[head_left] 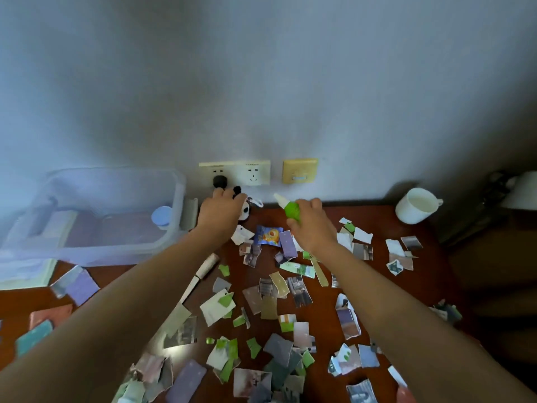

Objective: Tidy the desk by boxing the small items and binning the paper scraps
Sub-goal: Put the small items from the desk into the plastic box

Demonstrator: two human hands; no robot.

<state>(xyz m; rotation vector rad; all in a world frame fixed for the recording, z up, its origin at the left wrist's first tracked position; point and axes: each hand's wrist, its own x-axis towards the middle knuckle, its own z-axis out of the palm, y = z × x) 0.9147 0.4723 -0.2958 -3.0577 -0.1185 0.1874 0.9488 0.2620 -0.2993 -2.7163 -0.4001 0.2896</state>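
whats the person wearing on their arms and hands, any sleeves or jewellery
Nothing worn that shows. The left hand and right hand have no gloves, rings or bracelets, and neither wrist carries a watch. Both forearms are bare down to the frame edge, so no sleeve is in view.

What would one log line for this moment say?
left hand: grips panda toy | right hand: holds green bottle | clear box: at left | paper scraps: strewn over desk
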